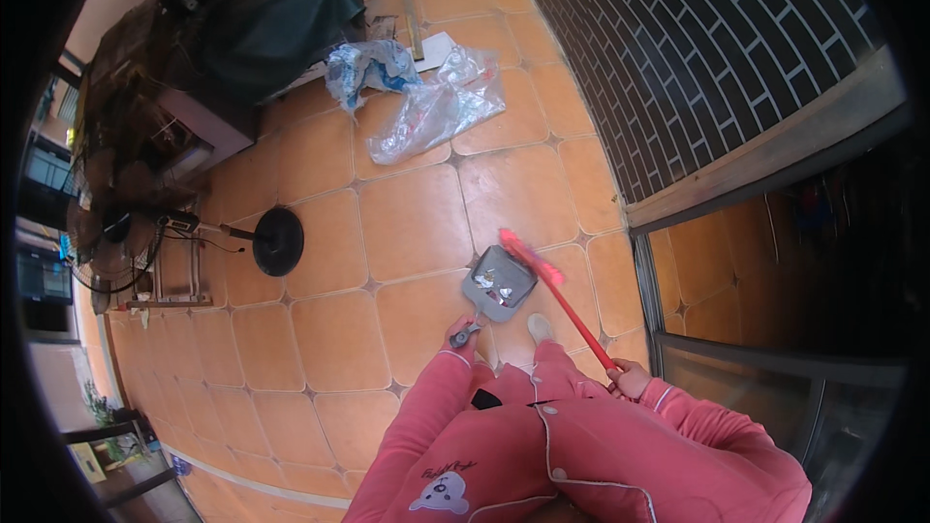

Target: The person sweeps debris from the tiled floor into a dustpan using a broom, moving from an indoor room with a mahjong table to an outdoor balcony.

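My left hand [465, 335] grips the handle of a grey plastic dustpan [517, 277], which is held low over the tiled floor in front of my feet. Several bits of litter [494, 286], some white and one dark red, lie in the pan. In my right hand [629, 379] is the red stick of a broom [578, 322]. Its pinkish-red bristle head [529, 256] is at the dustpan's far right edge and looks slightly blurred. Whether bristles touch the floor or the pan's lip, I cannot tell.
Crumpled clear plastic bags [443, 105] lie ahead on the orange floor tiles [410, 221]. A pedestal fan [278, 241] stands at the left, near a dark-green covered object [283, 22]. Along the right run a dark brick-patterned wall [697, 51] and a glass door frame [646, 283].
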